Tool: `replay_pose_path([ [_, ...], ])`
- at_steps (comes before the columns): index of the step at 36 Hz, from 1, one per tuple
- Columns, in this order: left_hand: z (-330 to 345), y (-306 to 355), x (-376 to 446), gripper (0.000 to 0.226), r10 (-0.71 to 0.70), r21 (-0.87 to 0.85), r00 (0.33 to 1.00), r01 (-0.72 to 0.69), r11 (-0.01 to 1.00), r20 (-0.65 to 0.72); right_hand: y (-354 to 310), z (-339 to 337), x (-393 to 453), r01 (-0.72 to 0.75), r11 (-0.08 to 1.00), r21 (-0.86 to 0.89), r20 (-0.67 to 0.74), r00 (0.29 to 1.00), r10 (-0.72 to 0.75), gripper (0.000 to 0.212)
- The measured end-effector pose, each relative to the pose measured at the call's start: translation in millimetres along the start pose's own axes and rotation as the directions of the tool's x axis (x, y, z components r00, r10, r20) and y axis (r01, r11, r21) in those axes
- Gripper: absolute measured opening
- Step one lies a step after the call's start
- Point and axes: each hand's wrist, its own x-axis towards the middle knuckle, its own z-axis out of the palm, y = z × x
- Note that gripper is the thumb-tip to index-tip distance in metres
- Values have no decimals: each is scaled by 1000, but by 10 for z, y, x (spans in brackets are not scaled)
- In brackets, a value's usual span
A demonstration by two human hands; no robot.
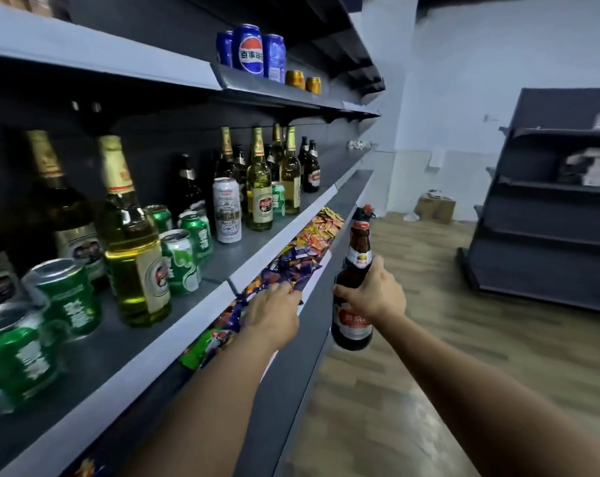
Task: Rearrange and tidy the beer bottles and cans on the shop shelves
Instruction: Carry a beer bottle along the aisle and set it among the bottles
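My right hand [374, 292] grips a dark brown beer bottle [355, 270] with a red and white label, held upright in the air right of the shelving. My left hand [274, 313] hovers just past the front edge of the beer shelf [174, 332], fingers loosely bent, holding nothing. On that shelf stand tall green-glass beer bottles [259, 187], two dark bottles [310, 170] at the far end, a white tall can [227, 210] and several green cans [185, 261].
Blue Pepsi cans [252, 51] and small gold cans [303, 80] sit on the shelf above. Bright snack packets [305, 246] fill the shelf below the beer. A dark shelving unit [546, 201] stands at the right across a wooden floor; a cardboard box [434, 208] lies by the far wall.
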Motion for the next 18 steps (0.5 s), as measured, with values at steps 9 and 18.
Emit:
replay_pose_path([
  [9,369,169,1278,29,44,16,999,-44,999,4,425,195,1244,-26,999,-24,-2,1000,26,57],
  [18,636,461,2757,26,-70,8,998,70,998,-7,823,297,2861,107,994,16,24,994,-107,60],
])
